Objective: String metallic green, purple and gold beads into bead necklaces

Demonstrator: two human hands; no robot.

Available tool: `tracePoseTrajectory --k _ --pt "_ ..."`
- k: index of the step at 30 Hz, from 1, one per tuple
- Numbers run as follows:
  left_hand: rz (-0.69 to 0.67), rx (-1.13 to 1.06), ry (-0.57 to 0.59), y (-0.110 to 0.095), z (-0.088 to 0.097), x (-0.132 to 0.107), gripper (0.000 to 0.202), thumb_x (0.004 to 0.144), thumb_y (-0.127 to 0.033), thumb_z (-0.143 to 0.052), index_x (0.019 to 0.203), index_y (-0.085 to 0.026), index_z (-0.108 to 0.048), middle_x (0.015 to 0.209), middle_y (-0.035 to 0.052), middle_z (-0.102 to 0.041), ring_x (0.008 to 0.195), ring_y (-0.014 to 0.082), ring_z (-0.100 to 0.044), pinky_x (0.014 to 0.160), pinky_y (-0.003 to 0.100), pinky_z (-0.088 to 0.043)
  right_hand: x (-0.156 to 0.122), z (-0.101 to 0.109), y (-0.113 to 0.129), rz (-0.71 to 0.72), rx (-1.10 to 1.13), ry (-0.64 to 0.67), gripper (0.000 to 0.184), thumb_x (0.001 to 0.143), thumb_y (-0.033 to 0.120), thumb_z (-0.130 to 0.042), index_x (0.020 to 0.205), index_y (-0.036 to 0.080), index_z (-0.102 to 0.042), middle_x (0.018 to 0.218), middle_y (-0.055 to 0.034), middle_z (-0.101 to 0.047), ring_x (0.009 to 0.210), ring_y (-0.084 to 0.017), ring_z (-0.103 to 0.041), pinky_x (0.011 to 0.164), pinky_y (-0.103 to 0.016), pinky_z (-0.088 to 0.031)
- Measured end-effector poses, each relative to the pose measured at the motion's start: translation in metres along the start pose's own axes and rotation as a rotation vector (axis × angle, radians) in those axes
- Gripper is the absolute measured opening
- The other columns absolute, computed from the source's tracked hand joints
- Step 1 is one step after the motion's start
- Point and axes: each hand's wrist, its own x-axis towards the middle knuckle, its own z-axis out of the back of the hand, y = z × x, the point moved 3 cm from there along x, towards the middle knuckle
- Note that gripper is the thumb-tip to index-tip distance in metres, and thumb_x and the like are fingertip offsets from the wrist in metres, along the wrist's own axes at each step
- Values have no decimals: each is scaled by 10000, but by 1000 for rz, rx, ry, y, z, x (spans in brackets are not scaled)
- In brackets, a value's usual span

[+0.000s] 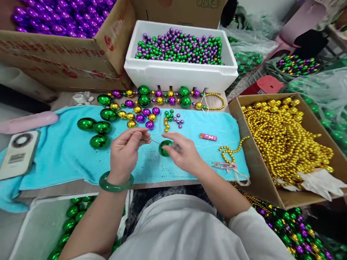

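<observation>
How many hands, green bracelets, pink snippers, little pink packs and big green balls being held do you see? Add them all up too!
Hands: 2 (left hand, right hand)
Green bracelet: 1
Pink snippers: 1
Little pink pack: 1
Big green ball being held: 1
Total: 6

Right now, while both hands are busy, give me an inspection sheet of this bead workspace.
Surface: turquoise towel, dark specks on it.
Job's things: large green bead at a thin needle-like tool; loose beads lie beyond.
Clutter: phone-like item at left, pink snips at right.
Hands: left hand pinches the needle-like tool; right hand holds the green bead.
Cables: nothing seen.
Surroundings: white foam box beyond, carton of gold strands at right.
</observation>
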Motion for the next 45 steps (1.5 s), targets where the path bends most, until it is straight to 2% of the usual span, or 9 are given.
tracePoseTrajectory --k 8,16,21,23,29,33,37,42,45 --pt "-94 -31 -95 -14 29 14 111 880 -291 -650 851 -216 -726 733 0 -673 696 124 -662 605 269 -546 17 -44 -16 -228 197 195 97 847 234 -613 874 184 -692 777 2 -689 712 -121 -614 697 -245 -472" --pt "-117 -175 -73 -9 23 37 103 882 -286 -658 831 -206 -700 693 -27 -669 654 111 -637 571 245 -513 16 -37 -35 -450 465 256 82 797 248 -603 784 169 -621 642 12 -626 537 -90 -532 542 -223 -436" --pt "43 -253 -66 21 12 73 359 800 -539 -680 837 -183 -694 672 9 -644 560 102 -565 464 209 -424 14 -30 -28 -412 642 163 175 763 337 -636 778 172 -581 580 34 -557 514 -86 -492 510 -218 -404" --pt "3 71 40 42 -3 84 276 823 -459 -663 839 -188 -713 687 12 -638 569 104 -559 494 220 -425 11 -33 -22 -346 656 92 180 777 350 -621 795 176 -578 596 36 -542 533 -85 -483 520 -220 -397" --pt "-394 1182 791 86 -80 79 193 887 -211 -576 1009 -195 -725 991 89 -690 975 229 -603 833 337 -480 1 -35 -11 -204 631 -31 181 833 371 -576 840 189 -581 640 25 -539 583 -97 -500 554 -237 -413" --pt "-399 1434 890 92 -105 80 228 886 -179 -568 1079 -132 -680 1050 147 -668 1042 278 -589 810 356 -492 -4 -21 -12 -227 636 -85 172 845 351 -564 870 185 -600 612 26 -537 544 -95 -475 515 -231 -391" --pt "-206 1068 691 82 -99 91 198 840 -138 -614 1010 -139 -714 1033 129 -690 1021 254 -612 883 364 -485 -10 -8 -19 -273 646 -155 176 819 355 -599 830 180 -610 576 29 -524 507 -89 -441 479 -222 -362" --pt "332 -35 248 59 -44 92 235 871 -259 -612 1066 -166 -708 931 65 -698 752 123 -631 631 229 -498 -20 2 -36 -408 610 -280 220 751 388 -669 775 174 -629 527 39 -484 477 -87 -422 459 -219 -345" --pt "426 -377 149 45 -17 82 217 831 -215 -668 1030 -138 -708 872 50 -684 697 89 -618 581 187 -490 -23 1 -43 -459 569 -281 246 716 404 -696 748 169 -634 510 42 -472 458 -83 -409 446 -218 -333"
